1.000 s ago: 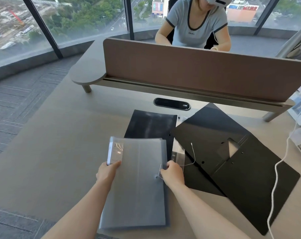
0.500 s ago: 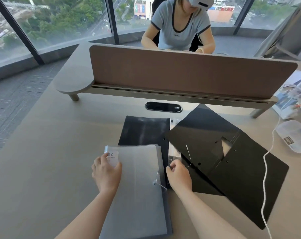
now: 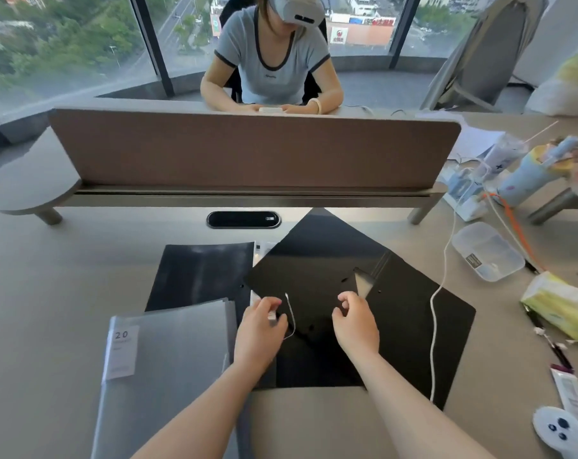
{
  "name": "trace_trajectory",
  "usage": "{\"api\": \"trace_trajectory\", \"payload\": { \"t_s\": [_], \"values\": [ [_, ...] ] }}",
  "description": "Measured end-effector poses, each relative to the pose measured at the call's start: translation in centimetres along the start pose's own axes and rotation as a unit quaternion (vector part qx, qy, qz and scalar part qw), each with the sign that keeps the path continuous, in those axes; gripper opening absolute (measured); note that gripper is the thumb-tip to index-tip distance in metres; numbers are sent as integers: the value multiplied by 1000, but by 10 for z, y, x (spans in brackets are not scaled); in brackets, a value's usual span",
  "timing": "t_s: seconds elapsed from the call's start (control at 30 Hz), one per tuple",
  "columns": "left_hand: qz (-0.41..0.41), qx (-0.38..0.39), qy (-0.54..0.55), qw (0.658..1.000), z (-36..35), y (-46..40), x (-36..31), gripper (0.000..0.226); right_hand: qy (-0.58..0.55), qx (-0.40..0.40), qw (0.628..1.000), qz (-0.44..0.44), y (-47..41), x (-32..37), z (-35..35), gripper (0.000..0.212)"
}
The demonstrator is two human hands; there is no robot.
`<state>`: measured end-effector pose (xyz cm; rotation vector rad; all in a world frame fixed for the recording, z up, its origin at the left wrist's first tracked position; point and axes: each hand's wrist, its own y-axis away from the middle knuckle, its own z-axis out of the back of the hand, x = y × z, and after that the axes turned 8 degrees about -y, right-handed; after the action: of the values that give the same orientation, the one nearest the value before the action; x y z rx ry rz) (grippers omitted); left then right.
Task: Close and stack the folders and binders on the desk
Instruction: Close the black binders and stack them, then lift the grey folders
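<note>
Pulling the thin cord (image 3: 291,313) pinched in your left hand (image 3: 259,329) may drag the open black folder (image 3: 397,313) into the grey folder (image 3: 168,366) beside it; your right hand (image 3: 355,321), loosely curled, holds nothing.

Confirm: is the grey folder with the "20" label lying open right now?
No. The grey folder lies closed and flat on the desk, label up, left of the open black folder.

Two bare forearms, no sleeves, left grip (image 3: 259,329), right grip (image 3: 355,323), no rings
</note>
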<state>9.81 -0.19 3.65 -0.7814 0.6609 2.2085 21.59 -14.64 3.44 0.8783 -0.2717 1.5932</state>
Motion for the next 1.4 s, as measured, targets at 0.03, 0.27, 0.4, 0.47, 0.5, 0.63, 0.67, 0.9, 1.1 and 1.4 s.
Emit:
{"api": "trace_trajectory", "payload": {
  "t_s": [0.03,0.27,0.4,0.47,0.5,0.63,0.67,0.9,1.1,1.4],
  "values": [
    [-11,5,-10,1000,-12,-2,-11,31,-2,3,1000,-2,-9,-6,10,33],
    [-86,74,-146,983,-83,-14,-56,54,5,42,999,-7,-66,-45,63,56],
    [-85,144,-250,954,-112,-19,-68,67,18,62,998,-14,-100,-62,82,64],
    [-78,158,-284,943,-124,-21,-72,72,29,77,997,-14,-117,-67,89,68],
    [-76,158,-297,939,-129,-22,-74,74,36,83,996,-14,-125,-68,92,69],
    [-69,145,-333,929,-140,-28,-79,79,55,99,994,-7,-151,-69,99,72],
    [-65,145,-338,927,-141,-28,-80,80,55,101,993,-4,-156,-69,99,72],
    [-56,140,-344,927,-145,-31,-82,87,41,89,995,0,-178,-69,98,63],
    [-49,118,-313,941,-142,-35,-80,94,3,37,999,-3,-188,-55,101,45],
    [-30,36,-230,972,-119,-30,-99,103,-69,-44,996,37,-165,-8,114,35]
  ]
}}
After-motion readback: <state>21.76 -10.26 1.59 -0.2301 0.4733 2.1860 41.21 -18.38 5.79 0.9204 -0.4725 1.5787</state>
